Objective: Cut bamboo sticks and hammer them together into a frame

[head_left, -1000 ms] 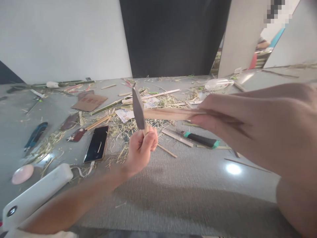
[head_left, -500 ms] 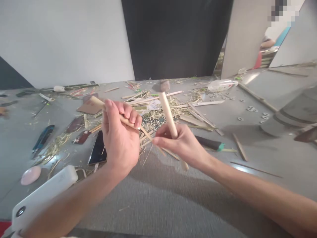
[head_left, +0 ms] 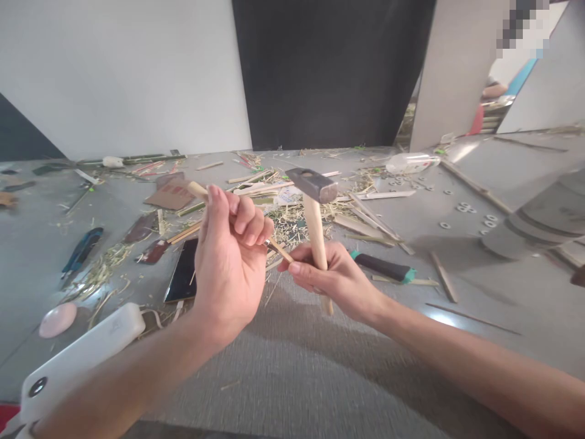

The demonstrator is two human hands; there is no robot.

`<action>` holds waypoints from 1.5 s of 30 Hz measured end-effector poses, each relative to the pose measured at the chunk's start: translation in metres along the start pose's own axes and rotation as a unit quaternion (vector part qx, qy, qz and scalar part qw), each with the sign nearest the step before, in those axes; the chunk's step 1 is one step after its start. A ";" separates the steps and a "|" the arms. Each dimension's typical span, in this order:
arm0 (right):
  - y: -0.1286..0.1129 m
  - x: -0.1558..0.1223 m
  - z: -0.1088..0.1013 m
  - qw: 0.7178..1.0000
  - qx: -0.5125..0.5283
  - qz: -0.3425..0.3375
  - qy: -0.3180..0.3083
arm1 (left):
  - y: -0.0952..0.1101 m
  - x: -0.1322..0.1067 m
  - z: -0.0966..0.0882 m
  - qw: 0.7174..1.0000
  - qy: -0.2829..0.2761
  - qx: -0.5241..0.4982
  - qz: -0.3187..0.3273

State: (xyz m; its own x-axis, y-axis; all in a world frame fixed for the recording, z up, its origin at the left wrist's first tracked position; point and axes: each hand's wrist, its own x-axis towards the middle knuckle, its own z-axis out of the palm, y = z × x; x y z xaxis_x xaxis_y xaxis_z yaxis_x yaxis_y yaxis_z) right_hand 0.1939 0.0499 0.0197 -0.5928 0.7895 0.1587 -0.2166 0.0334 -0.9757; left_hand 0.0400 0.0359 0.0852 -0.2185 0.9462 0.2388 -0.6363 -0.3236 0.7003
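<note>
Bamboo stick (head_left: 274,246), thin and pale, held above the near middle of the counter (head_left: 320,366). Its long axis runs from far left to near right: the far end shows above the left hand's thumb, and the near end emerges below the curled fingers and points toward the right hand. The left hand (head_left: 231,262) is closed in a fist around the stick's middle, knuckles turned to the right. The right hand (head_left: 333,277) lies just right of the stick's near end, wrapped around the wooden handle of a hammer (head_left: 315,231); the handle stands nearly upright, leaning slightly left, with the dark steel head (head_left: 311,184) at the top, above and to the right of the stick. Whether the stick's tip touches the right hand cannot be told.

Surroundings: a dark phone (head_left: 183,277) lies flat just left of the left hand; a white power bank (head_left: 82,360) at the near left; a green-capped knife (head_left: 384,268) just right of the right hand; bamboo shavings (head_left: 292,219) and strips beyond; metal washers (head_left: 466,210) at the far right.
</note>
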 end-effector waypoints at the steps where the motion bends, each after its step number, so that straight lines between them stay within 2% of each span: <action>1: 0.000 0.000 0.000 1.000 0.002 -0.001 0.000 | -0.001 0.000 -0.001 1.000 -0.002 0.012 0.006; 8: -0.001 -0.001 0.000 1.000 -0.003 -0.003 0.012 | -0.003 -0.001 0.000 0.991 -0.015 0.106 0.078; 12: -0.004 -0.001 0.001 1.000 0.003 0.004 0.012 | -0.005 -0.005 0.000 0.994 -0.034 0.083 0.062; 17: -0.009 -0.002 0.005 1.000 -0.004 -0.019 0.018 | -0.016 -0.015 -0.001 0.997 -0.072 0.037 0.009; 20: -0.009 -0.003 0.005 0.999 -0.007 -0.021 0.024 | -0.018 -0.015 -0.001 0.995 -0.073 0.057 0.031; 23: -0.006 -0.004 0.004 0.999 0.025 -0.018 0.017 | -0.011 -0.010 0.004 0.993 -0.057 0.081 0.063; 27: -0.004 -0.006 0.002 0.997 0.074 -0.015 0.014 | 0.015 0.004 0.009 0.992 -0.042 0.048 0.109; 30: -0.002 -0.006 0.001 0.996 0.093 -0.014 0.004 | 0.032 0.014 0.006 0.988 -0.036 0.047 0.144; 32: 0.000 -0.007 0.000 0.995 0.100 -0.013 -0.006 | 0.035 0.019 0.000 0.988 -0.044 0.064 0.133; 34: 0.000 -0.007 -0.001 0.995 0.103 -0.013 -0.011 | 0.030 0.021 -0.007 0.988 -0.079 0.094 0.091; 36: -0.002 -0.007 -0.001 0.994 0.107 -0.014 -0.006 | 0.021 0.019 -0.012 0.979 -0.126 0.159 0.028; 39: -0.007 -0.007 -0.001 0.992 0.122 -0.018 0.002 | 0.009 0.014 -0.017 0.939 -0.172 0.296 -0.026; 42: -0.011 -0.007 0.000 0.992 0.128 -0.014 0.014 | 0.007 0.009 -0.016 0.898 -0.203 0.388 -0.028; 45: -0.013 -0.006 -0.001 0.993 0.118 -0.006 0.029 | 0.011 0.009 -0.013 0.879 -0.222 0.422 -0.006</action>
State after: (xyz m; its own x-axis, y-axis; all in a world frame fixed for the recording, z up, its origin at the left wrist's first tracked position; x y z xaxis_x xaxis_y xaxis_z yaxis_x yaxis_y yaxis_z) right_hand 0.2007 0.0453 0.0312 -0.5452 0.8240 0.1541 -0.4031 -0.0965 -0.9100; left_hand 0.0213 0.0405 0.0857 0.2130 0.9173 0.3364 0.1798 -0.3752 0.9093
